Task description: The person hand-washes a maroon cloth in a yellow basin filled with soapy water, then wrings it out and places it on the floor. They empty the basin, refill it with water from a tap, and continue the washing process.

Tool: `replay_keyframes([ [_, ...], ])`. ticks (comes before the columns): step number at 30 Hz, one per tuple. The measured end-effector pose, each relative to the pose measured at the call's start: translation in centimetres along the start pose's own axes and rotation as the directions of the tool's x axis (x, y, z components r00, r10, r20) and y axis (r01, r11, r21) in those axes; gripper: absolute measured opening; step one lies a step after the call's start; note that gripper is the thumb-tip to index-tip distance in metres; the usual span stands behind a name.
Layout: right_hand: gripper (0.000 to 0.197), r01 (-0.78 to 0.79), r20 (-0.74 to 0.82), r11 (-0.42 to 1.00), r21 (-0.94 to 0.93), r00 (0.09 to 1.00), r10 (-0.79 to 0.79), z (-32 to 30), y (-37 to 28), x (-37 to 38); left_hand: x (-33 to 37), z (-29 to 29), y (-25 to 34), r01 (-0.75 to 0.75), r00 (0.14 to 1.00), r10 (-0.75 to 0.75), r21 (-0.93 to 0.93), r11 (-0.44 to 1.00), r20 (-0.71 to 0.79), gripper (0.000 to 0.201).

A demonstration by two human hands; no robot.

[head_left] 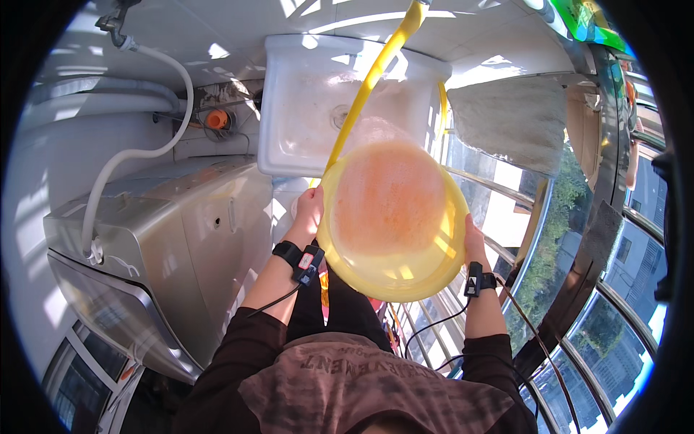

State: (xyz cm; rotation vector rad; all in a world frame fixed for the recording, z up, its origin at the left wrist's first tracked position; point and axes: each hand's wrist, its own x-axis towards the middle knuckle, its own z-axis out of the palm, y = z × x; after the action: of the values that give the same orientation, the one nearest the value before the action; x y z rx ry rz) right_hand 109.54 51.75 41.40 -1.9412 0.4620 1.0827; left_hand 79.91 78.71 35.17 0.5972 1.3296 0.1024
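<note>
Between my two hands is a round yellow basin (pixel 347 271), held in front of me at the near side of the white sink (pixel 278 155). Foamy water (pixel 390 195) with an orange tint lies toward the basin's far side. Past the far rim, a pale sheet of water (pixel 383 130) shows over the sink. My left hand (pixel 311 210) grips the basin's left rim, its fingers partly hidden behind it. On the opposite side my right hand (pixel 473 240) holds the right rim, with most fingers out of sight. Each wrist wears a strapped black device.
A yellow hose (pixel 376 72) hangs down across the sink to the basin's left edge. Left stands a silver appliance (pixel 206 224) with a white hose (pixel 141 153). A grey cloth (pixel 506 119) hangs right of the sink, near metal window railings (pixel 578 380).
</note>
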Motion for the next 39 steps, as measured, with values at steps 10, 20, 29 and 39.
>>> replay_keyframes([
  [10,0.048,-0.027,0.032,0.999,-0.017,0.999,0.028,0.3,-1.6,-0.2,1.7,-0.3,-0.1,0.018,0.999,-0.015,0.070,0.997,-0.038,0.039],
  [20,0.032,-0.042,0.087,0.999,0.014,0.995,0.041,1.0,-5.4,0.9,0.3,-0.4,1.5,0.042,0.997,-0.043,0.027,0.999,0.061,0.031],
  [29,0.035,-0.189,0.194,0.978,0.083,0.966,0.171,2.2,-8.7,2.2,-5.9,0.2,3.0,0.095,0.975,-0.021,-0.332,0.939,0.220,0.029],
  [39,0.029,-0.060,0.181,0.997,0.057,0.982,0.049,2.2,-7.7,0.5,-6.8,0.1,0.6,0.039,0.973,0.042,-0.341,0.939,0.227,0.042],
])
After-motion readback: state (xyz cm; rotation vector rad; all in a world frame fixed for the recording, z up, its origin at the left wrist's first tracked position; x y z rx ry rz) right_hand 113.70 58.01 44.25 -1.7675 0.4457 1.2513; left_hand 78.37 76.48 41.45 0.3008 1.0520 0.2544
